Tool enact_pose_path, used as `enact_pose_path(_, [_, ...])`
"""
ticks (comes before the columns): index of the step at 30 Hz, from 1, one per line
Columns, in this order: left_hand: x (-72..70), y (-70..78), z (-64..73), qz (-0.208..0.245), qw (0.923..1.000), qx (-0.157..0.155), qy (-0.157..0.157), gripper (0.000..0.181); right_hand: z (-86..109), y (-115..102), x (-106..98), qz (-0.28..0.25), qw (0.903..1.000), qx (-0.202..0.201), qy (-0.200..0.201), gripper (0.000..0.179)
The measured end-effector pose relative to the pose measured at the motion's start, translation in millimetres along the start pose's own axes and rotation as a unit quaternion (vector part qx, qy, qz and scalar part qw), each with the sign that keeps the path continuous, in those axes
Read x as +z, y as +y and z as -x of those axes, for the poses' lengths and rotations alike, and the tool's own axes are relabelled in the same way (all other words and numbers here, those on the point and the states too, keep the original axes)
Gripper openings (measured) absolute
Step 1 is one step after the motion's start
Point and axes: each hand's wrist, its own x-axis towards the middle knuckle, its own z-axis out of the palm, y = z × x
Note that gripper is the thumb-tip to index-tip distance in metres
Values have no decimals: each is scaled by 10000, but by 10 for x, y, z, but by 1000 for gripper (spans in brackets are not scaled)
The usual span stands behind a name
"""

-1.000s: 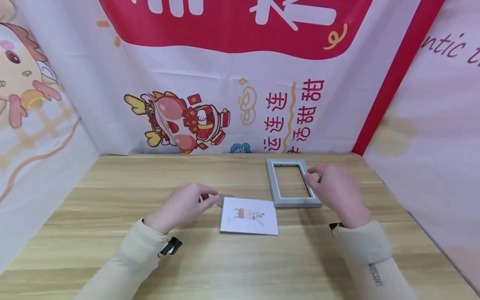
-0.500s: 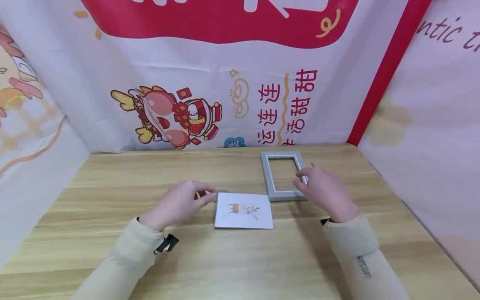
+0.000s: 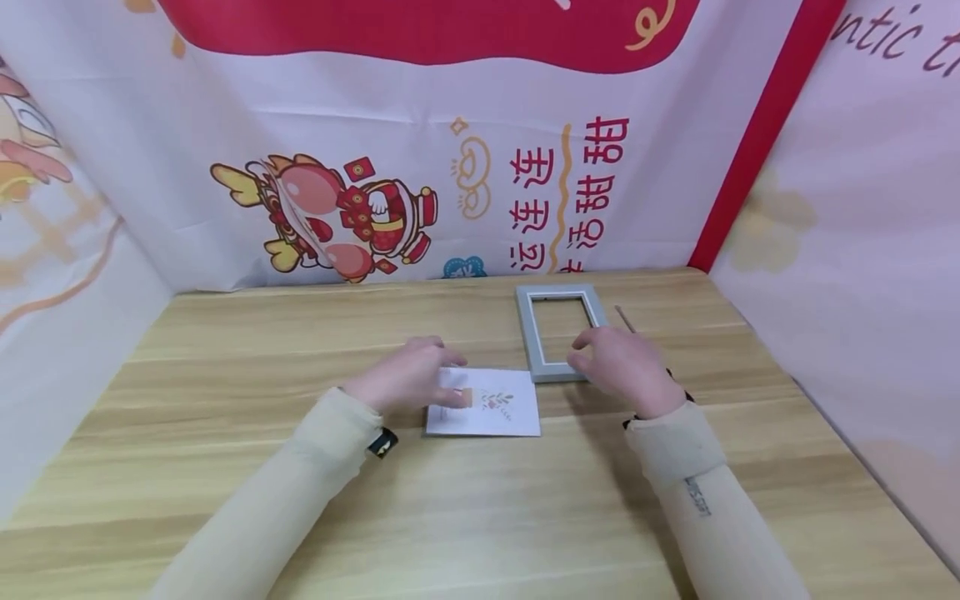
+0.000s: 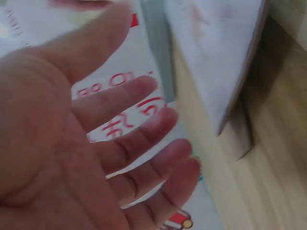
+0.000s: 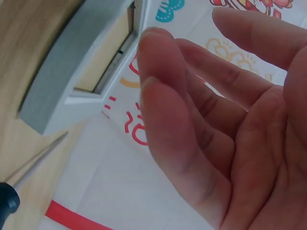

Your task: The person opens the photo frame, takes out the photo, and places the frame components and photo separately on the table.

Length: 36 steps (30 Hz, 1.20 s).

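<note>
A white card (image 3: 498, 421) printed with a small plant-like drawing lies on the wooden table. Over its left end is my left hand (image 3: 416, 377), and its fingers look spread and lightly bent in the left wrist view, gripping nothing. A thin dark piece (image 4: 243, 136) shows under the card's corner there. Right of the card and farther back lies a grey picture frame (image 3: 528, 337) with an open middle. My right hand (image 3: 624, 367), fingers loosely curved and holding nothing, hovers by the frame's near right corner and hides it.
A screwdriver lies right of the frame, its dark handle (image 5: 7, 201) and metal shaft (image 5: 41, 160) visible in the right wrist view. Printed cloth (image 3: 375, 92) walls off the wooden table (image 3: 480, 517) at the back and both sides.
My left hand has moved right, from beside the card to over its left end. The right hand has shifted slightly left; more of the screwdriver shows. The head view has tilted upward-shifting the scene.
</note>
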Motion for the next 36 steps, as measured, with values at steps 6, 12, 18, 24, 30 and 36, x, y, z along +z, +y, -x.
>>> enact_pose_path(6, [132,-40,-147,-736,9970,66,-237,81,-45,-37,13,80,9997,-216,44,37])
enact_pose_path(12, [160,-64,-178,-869,9959,-37,-265,88,-47,-53,-39,153,9997,-201,49,37])
enact_pose_path(18, [148,-56,-129,-933,9950,-147,-330,89,-9,-27,-68,115,9998,-150,-68,37])
enact_pose_path(24, [133,-93,-35,-988,9943,-317,-255,87,-1,-13,-75,81,9998,-172,-77,38])
enact_pose_path(30, [111,-120,54,-905,9944,-502,-202,65,-4,-9,-49,91,9998,-167,-94,38])
enact_pose_path(36, [147,-124,124,-747,9953,-573,-219,57,7,-1,-47,6,9998,-218,-28,38])
